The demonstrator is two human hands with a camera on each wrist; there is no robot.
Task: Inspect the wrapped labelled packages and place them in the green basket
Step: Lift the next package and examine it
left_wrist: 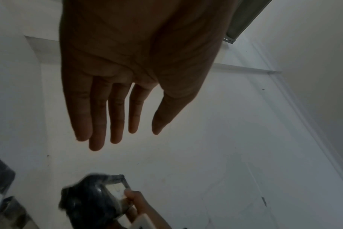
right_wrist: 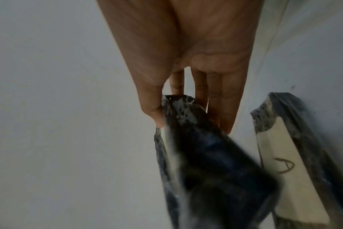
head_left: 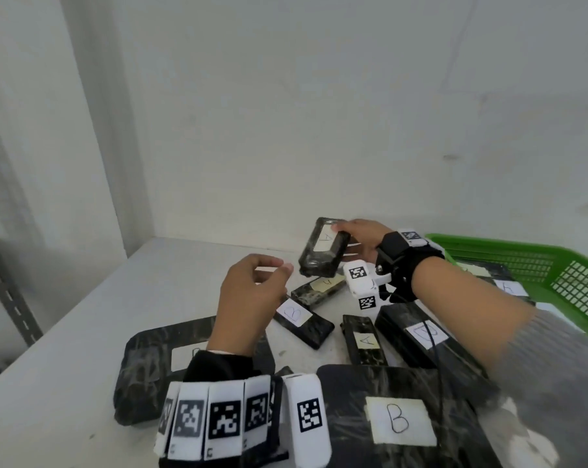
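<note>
— Package labelled A: who's got it?
— Right hand, thumb and fingers pinching its end, lifted above the table.
— Left hand?
— Loose, holding nothing. Green basket sits right.

black wristbands – white coded tags, grey sleeve

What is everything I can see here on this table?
Held package: one, black wrapped, white label, raised above the table.
Packages on table: about seven, black wrapped, white labels marked A or B, scattered.
Green basket: one, right rear of table, with at least one labelled package inside.
Table: one, white.
Wall: white, behind the table.
Wrist bands: two, black with white marker tags.
Left hand: holds nothing, fingers relaxed.
Right hand: pinches the held package.
</note>
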